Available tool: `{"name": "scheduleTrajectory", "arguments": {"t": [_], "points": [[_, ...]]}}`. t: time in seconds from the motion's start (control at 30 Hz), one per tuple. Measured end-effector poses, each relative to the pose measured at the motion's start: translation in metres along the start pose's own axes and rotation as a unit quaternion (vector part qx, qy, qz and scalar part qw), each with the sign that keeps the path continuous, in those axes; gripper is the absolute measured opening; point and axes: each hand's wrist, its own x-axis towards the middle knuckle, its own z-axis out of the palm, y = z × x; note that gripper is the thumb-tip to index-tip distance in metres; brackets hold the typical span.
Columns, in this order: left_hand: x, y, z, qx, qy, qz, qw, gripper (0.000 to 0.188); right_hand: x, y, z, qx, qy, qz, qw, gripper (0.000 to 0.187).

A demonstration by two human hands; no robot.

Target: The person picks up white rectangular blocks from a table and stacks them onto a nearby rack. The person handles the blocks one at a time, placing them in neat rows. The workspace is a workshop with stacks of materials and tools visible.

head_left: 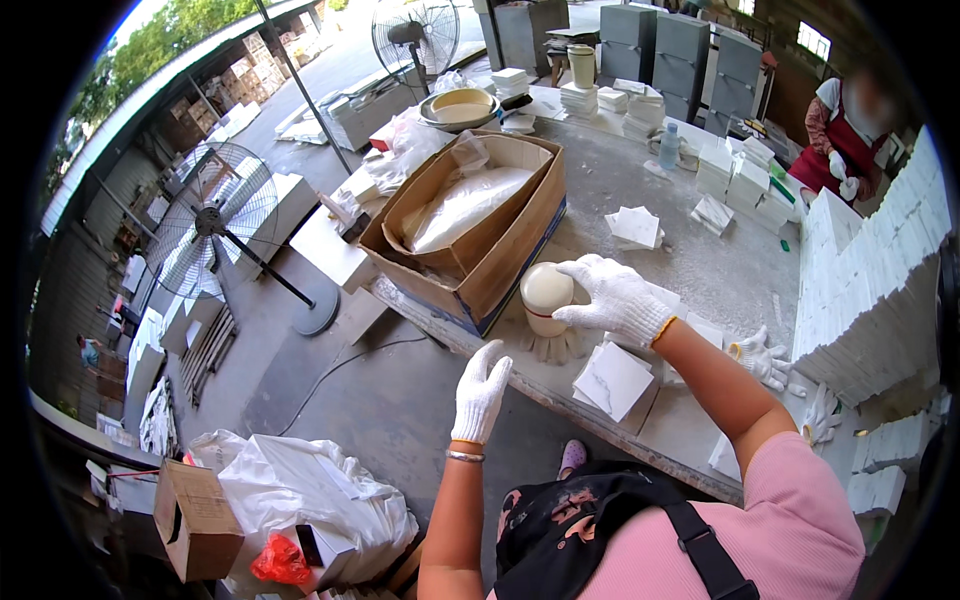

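My right hand, in a white knit glove, is beside a cream lidded container on the grey worktable. Its thumb and fingers are apart at the container's right side; whether they touch it I cannot tell. What look like pale glove fingers stick out from under the container. My left hand, gloved too, is held off the table's near edge with fingers apart and nothing in it. White marble-look tiles lie in a loose stack below my right hand.
An open cardboard box with plastic-wrapped contents stands left of the container. Spare gloves lie at the right, beside tall tile stacks. A pedestal fan stands on the left. A person in a red apron works at the far right.
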Motion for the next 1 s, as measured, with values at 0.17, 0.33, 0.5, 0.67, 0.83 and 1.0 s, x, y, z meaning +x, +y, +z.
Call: {"name": "scheduleTrajectory", "arguments": {"t": [0.17, 0.33, 0.5, 0.67, 0.83, 1.0], "points": [[0.060, -0.054, 0.012, -0.028, -0.029, -0.002, 0.999, 0.048, 0.051, -0.017, 0.030, -0.145, -0.104, 0.052, 0.983, 0.083], [0.108, -0.045, 0.029, -0.120, -0.129, -0.120, 0.977, 0.051, 0.068, -0.017, 0.046, -0.199, -0.104, 0.104, 0.969, 0.087], [0.118, -0.074, 0.019, -0.024, -0.139, 0.028, 0.990, 0.051, 0.059, -0.035, 0.009, -0.139, 0.026, 0.099, 0.985, 0.069], [0.074, 0.009, -0.045, -0.014, -0.232, -0.008, 0.973, 0.038, -0.014, -0.084, -0.064, 0.149, 0.221, 0.179, 0.947, 0.046], [0.093, 0.117, -0.108, -0.102, -0.166, 0.181, 0.964, 0.016, -0.103, -0.154, -0.126, 0.133, 0.271, 0.119, 0.946, 0.046], [0.110, 0.187, -0.135, -0.203, -0.160, 0.478, 0.839, 0.027, -0.161, -0.212, -0.139, 0.148, 0.249, -0.065, 0.955, 0.045]]}}
